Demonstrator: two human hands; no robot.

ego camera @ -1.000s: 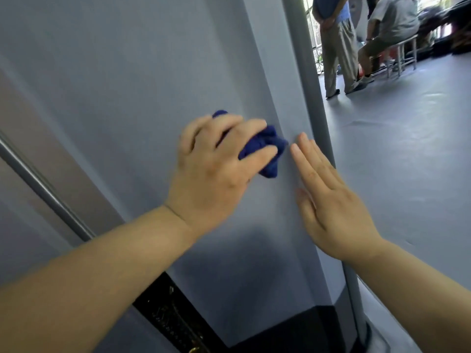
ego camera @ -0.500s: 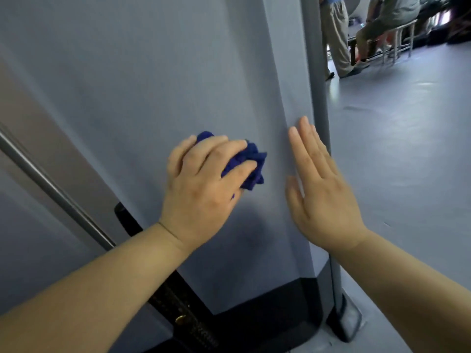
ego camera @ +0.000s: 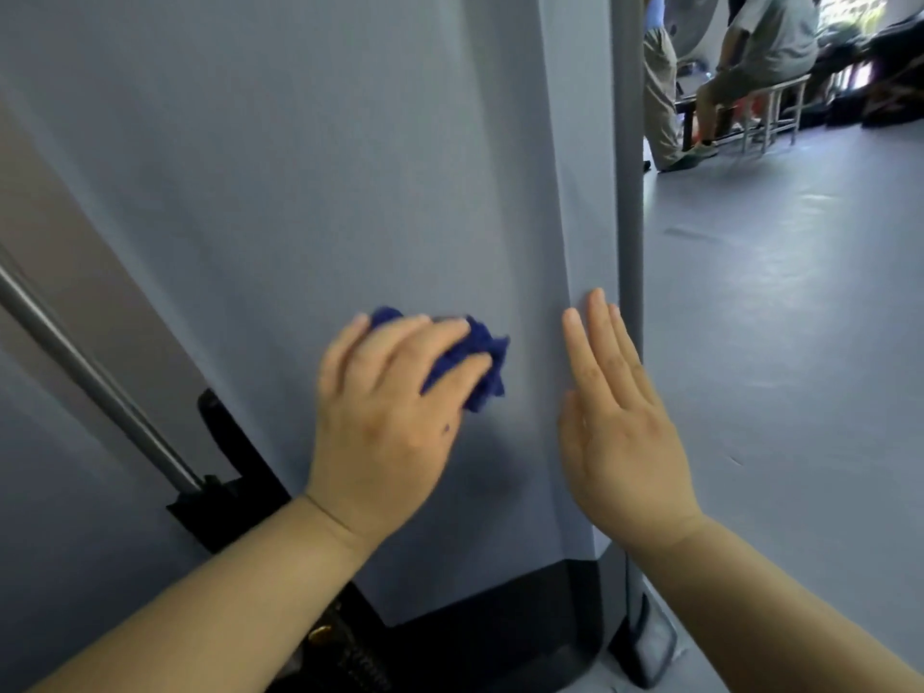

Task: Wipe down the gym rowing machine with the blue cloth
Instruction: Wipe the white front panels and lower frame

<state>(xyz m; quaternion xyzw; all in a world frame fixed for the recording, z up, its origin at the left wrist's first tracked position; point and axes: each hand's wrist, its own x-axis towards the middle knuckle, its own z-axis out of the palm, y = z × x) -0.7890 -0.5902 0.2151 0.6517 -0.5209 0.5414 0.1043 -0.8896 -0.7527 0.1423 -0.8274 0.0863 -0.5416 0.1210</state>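
— Against the rowing machine's grey panel (ego camera: 350, 167), where's your blue cloth (ego camera: 482, 360)?
— Bunched under your left hand (ego camera: 385, 422), fingers curled round it.
— And your right hand (ego camera: 620, 427)?
— At the cloth's three o'clock, flat on the panel, fingers straight, holding nothing.

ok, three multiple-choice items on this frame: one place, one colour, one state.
1. Where is the cloth from the right hand? A) to its right B) to its left C) beneath it
2. The cloth's colour? A) red B) white C) blue
3. The right hand's state? A) open, fingers straight B) a fist C) gripping the cloth

1B: the cloth is bunched in the left hand, left of the right hand.
2C: it shows dark blue against the grey panel.
3A: it lies flat on the panel, holding nothing.
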